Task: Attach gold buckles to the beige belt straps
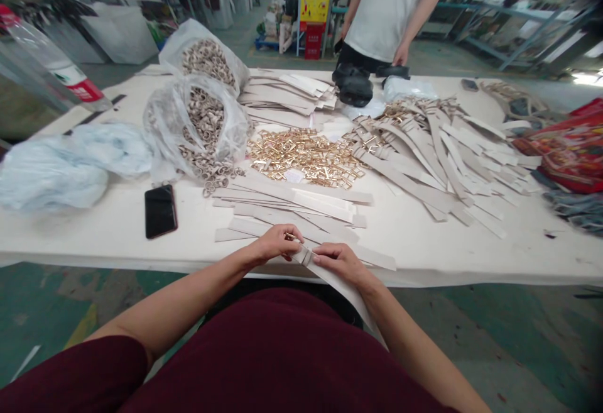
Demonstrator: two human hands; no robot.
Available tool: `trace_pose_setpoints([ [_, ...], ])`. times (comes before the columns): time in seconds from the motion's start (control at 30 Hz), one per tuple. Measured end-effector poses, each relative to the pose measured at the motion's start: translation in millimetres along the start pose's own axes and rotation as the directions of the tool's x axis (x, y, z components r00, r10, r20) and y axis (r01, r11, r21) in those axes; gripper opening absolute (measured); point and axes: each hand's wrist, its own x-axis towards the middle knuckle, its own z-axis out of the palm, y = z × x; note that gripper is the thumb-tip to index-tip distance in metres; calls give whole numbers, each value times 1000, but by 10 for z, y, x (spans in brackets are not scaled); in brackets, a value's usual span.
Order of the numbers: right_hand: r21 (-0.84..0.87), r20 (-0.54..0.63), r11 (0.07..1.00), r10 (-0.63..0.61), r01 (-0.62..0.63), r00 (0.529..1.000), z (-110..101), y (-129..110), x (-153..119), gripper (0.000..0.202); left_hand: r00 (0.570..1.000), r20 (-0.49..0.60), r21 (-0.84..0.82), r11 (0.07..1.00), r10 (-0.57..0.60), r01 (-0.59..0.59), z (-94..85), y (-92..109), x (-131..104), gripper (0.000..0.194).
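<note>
Belt strap is in both hands, just off the near edge of the table, tail running down to the right under the right forearm. Left hand: thumb and fingers pinching the strap's upper end; end sits right at the fingertips. Thin gold-toned piece shows at the same fingertips, looks like a buckle, too small to confirm how it's seated. Right hand: thumb and index closed on the strap a bit further along, other fingers curled, partly hidden. Short bare section spans the gap between the two sets of fingertips; dark crosswise lines there, can't tell whether loop or slot. Strap is tilted, higher at the left fingers. Directly beyond the hands: loose flat straps, then a pile of gold buckles. Left of the pile, two clear bags of beige loops, nearer one spilling onto the table. Right of it, a heap of straps with buckles. Phone lies left of the hands, well apart.
</note>
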Motion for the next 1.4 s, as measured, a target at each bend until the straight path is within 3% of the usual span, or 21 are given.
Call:
trace_pose_setpoints([
  [0.3,45,19,999,-8,7,1000,104,105,15,32,1000,9,85,996,25,-25,-68,-85,-2,21],
  [0.47,147,13,988,54,-55,998,155,169,10,31,991,64,-51,992,-115,118,-100,-106,-18,27],
  [0.53,215,12,972,95,-96,995,193,205,3,31,990,81,-41,992,-116,120,-111,-125,-17,28],
  [0.63,292,-8,947,139,-131,990,246,235,-10,30,999,38,181,983,5,-11,-115,-125,-30,22],
  [0.7,303,-24,944,147,-133,989,268,239,-16,27,987,3,407,902,160,-148,-104,-95,-53,18],
  [0.8,268,-78,957,135,-110,988,284,245,-11,23,958,19,585,773,288,-244,-65,-46,-90,13],
  [0.93,205,-195,974,141,-101,971,330,261,19,20,944,29,617,737,328,-275,12,-87,-92,9],
  [1.07,-16,-281,998,61,-68,958,421,255,43,18,918,2,705,650,398,-284,21,-212,-59,8],
  [1.13,-104,-300,993,13,-47,954,463,248,45,19,919,-7,713,646,395,-272,-19,-256,-46,7],
  [1.3,-153,-312,987,-1,-49,950,519,243,35,20,955,8,617,750,296,-238,-94,-321,-33,7],
  [1.4,-195,-310,980,-15,-48,951,543,263,28,21,940,-5,677,692,342,-249,-46,-367,-38,5],
])
